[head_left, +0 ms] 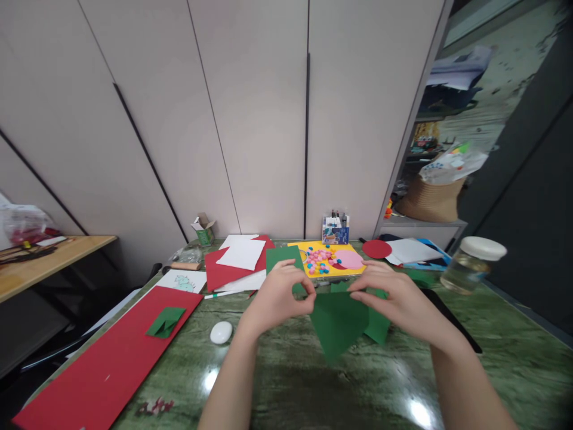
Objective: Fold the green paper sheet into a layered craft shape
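Observation:
A green paper piece (338, 325), coming to a point at its bottom, hangs between my two hands above the table. My left hand (286, 292) pinches its upper left corner with thumb and finger. At the upper right corner my right hand (387, 292) pinches it the same way. Another green piece (378, 322) shows behind it on the right. Beyond my left hand lies a green sheet (284, 257). A folded green piece (165, 322) rests on a long red sheet (111, 364) at the left.
A white mouse (221, 332) sits left of my left forearm. Farther back are a yellow sheet (298, 246) with pink and blue pompoms, white paper (242, 253) on red, and a marker box (335, 230). A lidded jar (472, 266) stands at the right.

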`<state>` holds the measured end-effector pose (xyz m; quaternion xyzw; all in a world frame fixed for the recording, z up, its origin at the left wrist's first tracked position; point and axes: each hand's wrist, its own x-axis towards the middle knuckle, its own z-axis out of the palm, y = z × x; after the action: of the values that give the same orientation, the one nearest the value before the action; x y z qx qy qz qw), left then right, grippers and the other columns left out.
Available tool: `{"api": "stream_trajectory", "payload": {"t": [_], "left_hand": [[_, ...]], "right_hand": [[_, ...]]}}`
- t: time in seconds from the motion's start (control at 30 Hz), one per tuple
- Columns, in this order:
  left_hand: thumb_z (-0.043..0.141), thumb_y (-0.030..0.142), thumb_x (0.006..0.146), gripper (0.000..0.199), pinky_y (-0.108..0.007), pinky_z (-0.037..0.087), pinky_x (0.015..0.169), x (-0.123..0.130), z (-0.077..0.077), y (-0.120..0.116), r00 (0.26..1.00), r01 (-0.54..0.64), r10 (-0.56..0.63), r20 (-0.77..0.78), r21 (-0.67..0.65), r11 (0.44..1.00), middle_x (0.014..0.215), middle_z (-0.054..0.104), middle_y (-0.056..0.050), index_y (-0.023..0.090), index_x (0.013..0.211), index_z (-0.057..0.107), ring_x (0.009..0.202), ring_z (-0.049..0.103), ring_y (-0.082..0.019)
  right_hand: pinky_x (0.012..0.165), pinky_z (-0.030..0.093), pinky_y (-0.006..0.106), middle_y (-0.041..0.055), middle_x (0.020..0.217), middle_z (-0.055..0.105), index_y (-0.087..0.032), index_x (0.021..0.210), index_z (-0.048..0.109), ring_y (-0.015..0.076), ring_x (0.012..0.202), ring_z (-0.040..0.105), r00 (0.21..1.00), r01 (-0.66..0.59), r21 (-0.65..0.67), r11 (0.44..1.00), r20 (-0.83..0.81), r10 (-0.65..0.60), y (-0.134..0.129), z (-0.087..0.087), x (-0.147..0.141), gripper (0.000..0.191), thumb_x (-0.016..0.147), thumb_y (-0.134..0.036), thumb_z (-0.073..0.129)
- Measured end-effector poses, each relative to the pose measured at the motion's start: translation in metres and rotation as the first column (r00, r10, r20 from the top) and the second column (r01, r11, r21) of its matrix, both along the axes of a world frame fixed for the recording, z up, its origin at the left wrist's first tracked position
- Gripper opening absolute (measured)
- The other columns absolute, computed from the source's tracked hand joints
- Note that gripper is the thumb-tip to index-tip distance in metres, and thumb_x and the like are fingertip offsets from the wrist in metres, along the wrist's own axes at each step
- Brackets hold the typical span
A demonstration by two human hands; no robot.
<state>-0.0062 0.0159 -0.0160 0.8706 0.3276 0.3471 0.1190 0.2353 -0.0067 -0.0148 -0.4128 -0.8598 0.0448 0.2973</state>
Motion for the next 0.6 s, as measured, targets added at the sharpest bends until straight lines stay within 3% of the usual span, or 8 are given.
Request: {"api": "stream_trajectory", "payload": {"t": [0.3, 0.4, 0.5, 0.6], "left_hand": [[0.056, 0.009, 0.069, 0.011, -0.041, 0.030, 0.105, -0.021, 0.003, 0.004, 0.995, -0.083, 0.085, 0.041, -0.057, 0.995, 0.069, 0.063, 0.006, 0.020, 0.067, 0.056, 0.072, 0.058, -0.012], [0.055, 0.011, 0.071, 0.010, -0.042, 0.036, 0.100, -0.027, 0.005, 0.004, 0.987, -0.139, 0.145, 0.074, -0.070, 0.988, 0.071, 0.063, 0.004, 0.020, 0.067, 0.056, 0.074, 0.057, -0.014], [0.053, 0.013, 0.075, 0.010, -0.041, 0.041, 0.094, -0.023, 0.005, 0.003, 0.982, -0.150, 0.156, 0.109, -0.059, 0.987, 0.073, 0.062, 0.002, 0.020, 0.068, 0.056, 0.074, 0.057, -0.015], [0.055, 0.016, 0.078, 0.008, -0.040, 0.037, 0.097, -0.007, 0.003, 0.000, 0.986, -0.094, 0.096, 0.136, -0.023, 0.995, 0.074, 0.065, 0.003, 0.021, 0.071, 0.057, 0.076, 0.057, -0.015]], "right_hand": [[0.092, 0.042, 0.043, 0.0023, 0.088, 0.071, -0.025, 0.083, 0.068, 0.0236, 0.097, 0.061, 0.998, 0.063, 0.004, 0.998, -0.027, -0.063, 0.004, -0.004, 0.004, 0.013, 0.084, -0.031, 0.056], [0.085, 0.045, 0.042, 0.0026, 0.086, 0.071, -0.025, 0.082, 0.068, 0.0236, 0.093, 0.061, 0.993, 0.105, -0.009, 0.994, -0.056, -0.105, 0.004, -0.002, 0.007, 0.014, 0.084, -0.031, 0.056], [0.089, 0.044, 0.044, 0.0029, 0.089, 0.071, -0.025, 0.083, 0.069, 0.0243, 0.096, 0.060, 0.994, 0.097, -0.001, 0.995, -0.049, -0.097, 0.004, -0.003, 0.006, 0.014, 0.084, -0.031, 0.057], [0.092, 0.042, 0.045, 0.0036, 0.091, 0.071, -0.024, 0.084, 0.068, 0.0240, 0.098, 0.061, 0.998, 0.060, 0.017, 0.998, -0.020, -0.060, 0.005, -0.005, 0.001, 0.013, 0.084, -0.029, 0.056]]}}
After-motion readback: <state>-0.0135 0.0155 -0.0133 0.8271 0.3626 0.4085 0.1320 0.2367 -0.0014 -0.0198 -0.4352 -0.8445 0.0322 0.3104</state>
